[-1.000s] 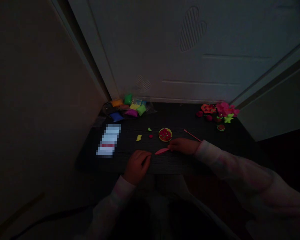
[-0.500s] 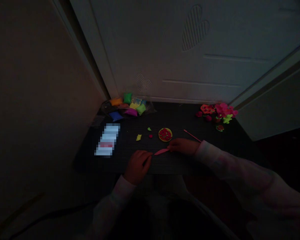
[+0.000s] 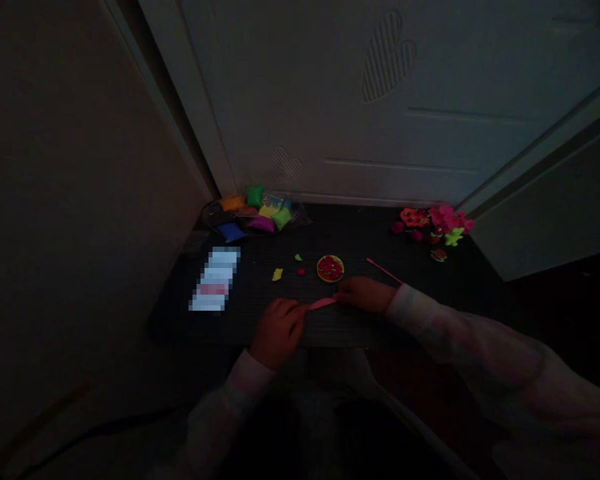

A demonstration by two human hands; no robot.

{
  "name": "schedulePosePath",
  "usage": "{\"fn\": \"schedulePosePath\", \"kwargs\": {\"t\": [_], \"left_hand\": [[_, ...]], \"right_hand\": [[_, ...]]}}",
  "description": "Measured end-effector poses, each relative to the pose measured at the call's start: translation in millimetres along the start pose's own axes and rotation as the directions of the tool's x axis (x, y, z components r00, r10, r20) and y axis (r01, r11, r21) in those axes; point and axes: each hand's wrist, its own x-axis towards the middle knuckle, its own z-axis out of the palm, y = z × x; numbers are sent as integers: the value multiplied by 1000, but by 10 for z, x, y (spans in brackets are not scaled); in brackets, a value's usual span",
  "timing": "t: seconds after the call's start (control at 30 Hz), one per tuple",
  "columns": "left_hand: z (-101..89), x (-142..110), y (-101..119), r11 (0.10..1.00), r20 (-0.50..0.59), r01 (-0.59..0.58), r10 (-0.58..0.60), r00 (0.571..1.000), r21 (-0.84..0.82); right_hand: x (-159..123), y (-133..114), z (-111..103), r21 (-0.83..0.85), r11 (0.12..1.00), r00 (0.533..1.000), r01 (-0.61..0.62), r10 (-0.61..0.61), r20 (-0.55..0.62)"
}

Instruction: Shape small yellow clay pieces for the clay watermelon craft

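Observation:
A pink plastic clay knife (image 3: 323,303) lies level just above the dark table, close to its front edge. My right hand (image 3: 365,295) is closed on its right end. At the other end, the fingertips of my left hand (image 3: 279,333) are closed on the pointed tip. Just beyond the knife sits a small round clay pizza (image 3: 330,269) with a yellow rim, red topping and green bits. To its left lie a red clay bit (image 3: 301,272), a green clay bit (image 3: 299,257) and a yellow clay piece (image 3: 277,274).
A lit phone (image 3: 215,280), blurred out, lies at the left. Behind it are colored clay packets (image 3: 263,223) in clear plastic. A thin pink stick (image 3: 384,271) lies beyond my right wrist. Finished clay pieces (image 3: 445,219) cluster at the back right. A white panel (image 3: 300,100) stands behind the table.
My left hand has moved slightly right and its fingertips have met the tip of the knife. My right hand has barely shifted.

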Motion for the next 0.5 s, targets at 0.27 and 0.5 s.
{"fn": "schedulePosePath", "kwargs": {"t": [0.27,0.5], "left_hand": [[72,101,174,983,113,-47,27,993,176],[92,149,221,976,124,-43,17,992,212]], "right_hand": [[29,-6,20,-88,993,997,-77,75,-29],[17,-48,27,-157,982,995,-103,100,-27]]}}
